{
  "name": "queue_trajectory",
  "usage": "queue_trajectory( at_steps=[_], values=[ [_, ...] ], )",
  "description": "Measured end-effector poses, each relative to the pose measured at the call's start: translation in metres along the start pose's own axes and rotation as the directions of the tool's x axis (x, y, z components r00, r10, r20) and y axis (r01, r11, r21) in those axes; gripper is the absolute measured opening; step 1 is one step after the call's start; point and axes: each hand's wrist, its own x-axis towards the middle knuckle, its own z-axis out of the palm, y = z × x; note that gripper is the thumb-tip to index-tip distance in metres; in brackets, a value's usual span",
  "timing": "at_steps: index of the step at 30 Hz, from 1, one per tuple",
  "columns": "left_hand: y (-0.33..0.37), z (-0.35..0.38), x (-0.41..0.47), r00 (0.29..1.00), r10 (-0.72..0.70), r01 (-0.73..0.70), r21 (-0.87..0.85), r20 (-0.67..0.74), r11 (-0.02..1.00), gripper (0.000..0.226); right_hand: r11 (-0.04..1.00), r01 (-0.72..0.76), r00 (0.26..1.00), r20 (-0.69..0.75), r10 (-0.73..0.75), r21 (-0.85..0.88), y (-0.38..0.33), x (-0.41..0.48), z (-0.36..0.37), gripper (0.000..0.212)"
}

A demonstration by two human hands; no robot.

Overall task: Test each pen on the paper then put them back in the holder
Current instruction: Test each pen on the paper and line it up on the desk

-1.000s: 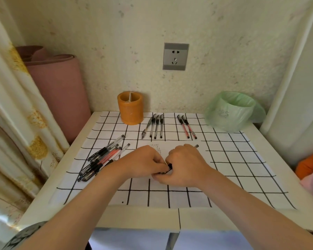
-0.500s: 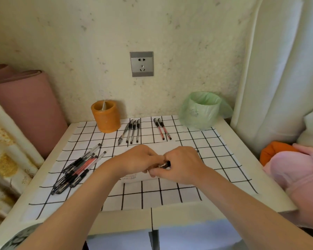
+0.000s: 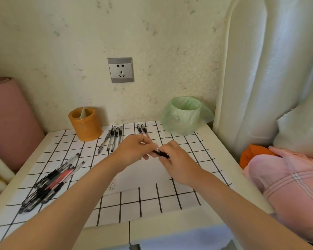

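Gripping one black pen between them above the paper, the left hand and right hand should, I'd say, work straight along its barrel; the orange holder stands back-left on the worktop.

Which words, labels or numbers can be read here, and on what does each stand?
None can be read.
Paper: small pen marks near its left edge, too small to read.
Green bag: a faint print, blurred.
Pens: any print is too small to read.
Socket: no text shows.
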Motion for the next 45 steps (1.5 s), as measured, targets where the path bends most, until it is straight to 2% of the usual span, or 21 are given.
queue_trajectory(
  at_steps=[4, 5, 7, 8, 10, 11, 13, 17, 22, 25, 27, 29, 30, 32, 37, 41, 45],
  values=[
    [-0.006, 0.006, 0.027, 0.999, 0.025, -0.027, -0.104, -0.026, 0.994, 0.023, 0.99, -0.131, 0.988, -0.073, 0.134, 0.045, 0.009, 0.016, -0.02, 0.016],
    [-0.01, 0.007, 0.035, 0.997, 0.053, -0.056, -0.057, -0.053, 0.997, 0.02, 0.986, -0.162, 0.98, -0.11, 0.164, 0.034, 0.012, 0.021, -0.026, 0.016],
    [-0.023, 0.006, 0.05, 0.986, 0.153, -0.139, 0.187, -0.063, 0.972, 0.015, 0.979, -0.2, 0.955, -0.217, 0.203, 0.034, 0.018, 0.033, -0.041, 0.019],
    [-0.03, 0.005, 0.056, 0.976, 0.217, -0.193, 0.341, -0.032, 0.92, 0.016, 0.976, -0.205, 0.939, -0.266, 0.216, 0.07, 0.019, 0.041, -0.049, 0.017],
    [-0.042, 0.005, 0.066, 0.946, 0.312, -0.305, 0.578, 0.091, 0.757, 0.033, 0.969, -0.197, 0.91, -0.339, 0.238, 0.15, 0.021, 0.062, -0.065, 0.009],
    [-0.046, 0.005, 0.069, 0.934, 0.324, -0.343, 0.638, 0.151, 0.689, 0.043, 0.969, -0.188, 0.897, -0.373, 0.237, 0.162, 0.02, 0.074, -0.072, 0.011],
    [-0.052, 0.009, 0.074, 0.925, 0.307, -0.372, 0.694, 0.222, 0.616, 0.059, 0.974, -0.161, 0.873, -0.436, 0.217, 0.162, 0.019, 0.1, -0.085, 0.015],
    [-0.063, 0.014, 0.076, 0.93, 0.278, -0.365, 0.684, 0.24, 0.631, 0.062, 0.981, -0.141, 0.819, -0.542, 0.19, 0.132, 0.016, 0.148, -0.102, 0.02],
    [-0.07, 0.016, 0.078, 0.932, 0.284, -0.358, 0.67, 0.223, 0.65, 0.062, 0.98, -0.196, 0.886, -0.436, 0.159, -0.041, 0.037, 0.183, -0.1, 0.016],
    [-0.07, 0.016, 0.08, 0.931, 0.288, -0.363, 0.662, 0.226, 0.655, 0.062, 0.92, -0.309, 0.924, -0.306, 0.23, -0.24, 0.054, 0.187, -0.094, 0.011],
    [-0.07, 0.016, 0.081, 0.93, 0.29, -0.365, 0.656, 0.225, 0.661, 0.062, 0.863, -0.38, 0.919, -0.238, 0.314, -0.331, 0.064, 0.186, -0.09, 0.012],
    [-0.071, 0.017, 0.083, 0.932, 0.29, -0.36, 0.647, 0.218, 0.672, 0.063, 0.849, -0.43, 0.9, -0.218, 0.377, -0.307, 0.069, 0.185, -0.088, 0.02],
    [-0.071, 0.017, 0.083, 0.932, 0.291, -0.36, 0.645, 0.216, 0.675, 0.063, 0.851, -0.445, 0.892, -0.222, 0.394, -0.278, 0.068, 0.185, -0.089, 0.032],
    [-0.072, 0.017, 0.083, 0.931, 0.295, -0.361, 0.644, 0.214, 0.674, 0.064, 0.866, -0.428, 0.897, -0.236, 0.373, -0.259, 0.061, 0.182, -0.09, 0.045],
    [-0.072, 0.013, 0.078, 0.922, 0.338, -0.381, 0.614, 0.191, 0.692, 0.06, 0.925, -0.316, 0.934, -0.24, 0.264, -0.209, 0.031, 0.171, -0.083, 0.028],
    [-0.072, -0.008, 0.059, 0.914, 0.393, -0.373, 0.578, 0.098, 0.726, 0.049, 0.961, -0.221, 0.971, -0.125, 0.201, -0.167, -0.004, 0.16, -0.06, 0.018],
    [-0.083, -0.052, 0.03, 0.939, 0.345, -0.273, 0.596, -0.008, 0.756, 0.035, 0.981, -0.151, 0.988, 0.019, 0.155, -0.118, -0.045, 0.148, -0.022, 0.016]
  ],
)
